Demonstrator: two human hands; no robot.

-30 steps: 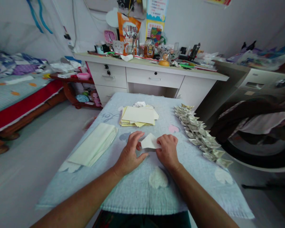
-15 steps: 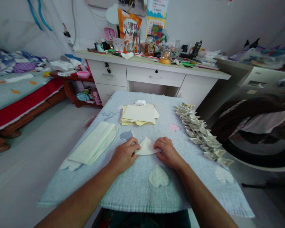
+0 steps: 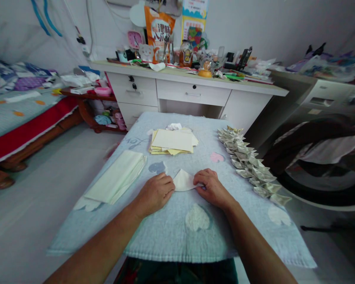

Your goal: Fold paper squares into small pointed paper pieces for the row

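Note:
Between my hands a small white sheet of paper (image 3: 183, 181) is folded to a point at its top, with its lower edge bowed toward me. My left hand (image 3: 159, 191) pinches its left corner, fingers bent and pressed together. At the opposite corner, my right hand (image 3: 210, 187) grips the paper between thumb and fingers. Beyond them lies a pile of cream and yellow paper pieces (image 3: 173, 140). To the left is a folded stack of pale paper sheets (image 3: 116, 177). Rows of pointed folded paper pieces (image 3: 251, 163) run down the right side.
A blue patterned cloth (image 3: 171, 232) covers the table. Behind it stands a white desk (image 3: 192, 92) crowded with jars, a snack bag and a pink clock. A washing machine (image 3: 319, 102) with its door open is at the right, a bed (image 3: 20, 106) at the left.
The fingers of my left hand have closed more over the paper's left corner. My right hand has shifted slightly to the right, still holding its corner.

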